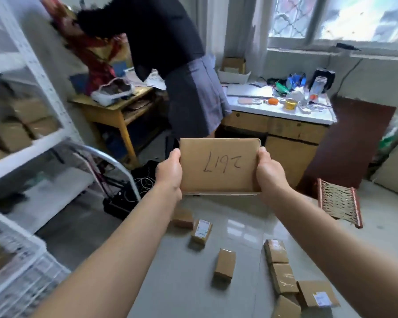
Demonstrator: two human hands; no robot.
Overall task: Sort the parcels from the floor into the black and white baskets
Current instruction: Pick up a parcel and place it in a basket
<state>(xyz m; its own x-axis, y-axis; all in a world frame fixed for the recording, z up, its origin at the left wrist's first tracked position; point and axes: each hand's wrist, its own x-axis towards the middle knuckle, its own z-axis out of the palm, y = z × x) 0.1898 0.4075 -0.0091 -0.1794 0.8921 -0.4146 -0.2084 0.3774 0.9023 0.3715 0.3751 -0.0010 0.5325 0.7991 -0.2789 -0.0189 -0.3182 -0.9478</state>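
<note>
A flat brown cardboard parcel [220, 166] with handwritten digits on its face is held up in front of me. My left hand [169, 172] grips its left edge and my right hand [270, 173] grips its right edge. Below, several small brown parcels lie on the pale tiled floor, among them one with a white label [201, 231], a plain one [225, 263] and a row at the lower right [282, 267]. A white wire basket [21, 269] stands at the lower left. A black basket [124, 200] sits on the floor beyond my left forearm.
A person in a dark top and grey skirt [189, 92] bends over a wooden desk [110, 111] straight ahead. White metal shelving [32, 138] with cartons fills the left. A cluttered white counter [283, 106] and a woven stool [340, 200] are at the right.
</note>
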